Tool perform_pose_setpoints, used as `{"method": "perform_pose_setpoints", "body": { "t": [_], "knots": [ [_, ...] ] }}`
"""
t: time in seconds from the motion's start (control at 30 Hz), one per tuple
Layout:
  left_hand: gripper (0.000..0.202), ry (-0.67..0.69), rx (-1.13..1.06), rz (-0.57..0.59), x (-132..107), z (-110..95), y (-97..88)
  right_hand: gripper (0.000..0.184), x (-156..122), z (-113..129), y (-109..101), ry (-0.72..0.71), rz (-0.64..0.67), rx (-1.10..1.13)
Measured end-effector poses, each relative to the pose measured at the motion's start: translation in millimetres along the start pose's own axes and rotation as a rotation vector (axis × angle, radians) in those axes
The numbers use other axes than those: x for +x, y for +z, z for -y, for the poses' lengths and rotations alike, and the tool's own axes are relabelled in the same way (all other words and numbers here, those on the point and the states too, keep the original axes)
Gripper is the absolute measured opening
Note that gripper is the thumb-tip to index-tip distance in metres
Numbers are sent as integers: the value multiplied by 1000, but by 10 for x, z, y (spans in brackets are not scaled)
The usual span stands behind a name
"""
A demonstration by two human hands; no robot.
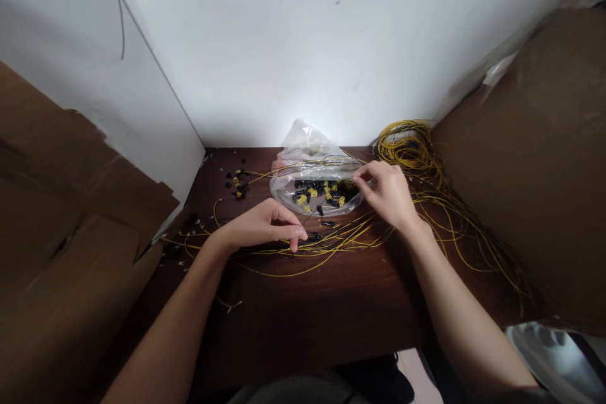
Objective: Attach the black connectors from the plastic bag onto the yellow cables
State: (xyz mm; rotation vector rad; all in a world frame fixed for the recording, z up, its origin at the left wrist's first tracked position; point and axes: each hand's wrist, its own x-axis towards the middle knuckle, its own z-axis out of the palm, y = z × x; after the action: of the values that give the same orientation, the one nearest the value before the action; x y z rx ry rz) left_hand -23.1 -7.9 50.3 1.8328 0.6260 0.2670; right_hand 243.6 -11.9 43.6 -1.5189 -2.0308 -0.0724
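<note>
Between our hands (265, 224) (386, 192) a thin wire (318, 209) runs diagonally, each hand pinching one end; the bag (312, 186) sits just behind it.

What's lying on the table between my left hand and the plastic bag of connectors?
In the head view, between the left hand and the plastic bag lie a few yellow wires and a loose black connector on dark table.

Yellow wires (341, 237) sprawl over the dark brown table (331, 309). The clear plastic bag (312, 170) shows black and yellow connectors (322, 192). Brown cardboard (534, 158) flanks white walls (307, 38).
</note>
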Motion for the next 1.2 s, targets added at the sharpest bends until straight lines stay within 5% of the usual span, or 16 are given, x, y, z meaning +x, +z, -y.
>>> {"method": "perform_pose_setpoints", "body": {
  "t": [0.3,0.53,0.83,1.2],
  "knots": [
    [26,-106,-23,-106,54,18,68,10,-60,-39,91,131,25,-226],
    [24,-169,-151,-238,130,142,110,25,-78,312,133,-153,-84,-18],
    [26,-147,-140,-365,135,164,103,22,-247,809,274,-608,214,303],
    [32,-116,-55,-351,137,158,83,19,-295,925,367,-586,256,373]
  ]
}}
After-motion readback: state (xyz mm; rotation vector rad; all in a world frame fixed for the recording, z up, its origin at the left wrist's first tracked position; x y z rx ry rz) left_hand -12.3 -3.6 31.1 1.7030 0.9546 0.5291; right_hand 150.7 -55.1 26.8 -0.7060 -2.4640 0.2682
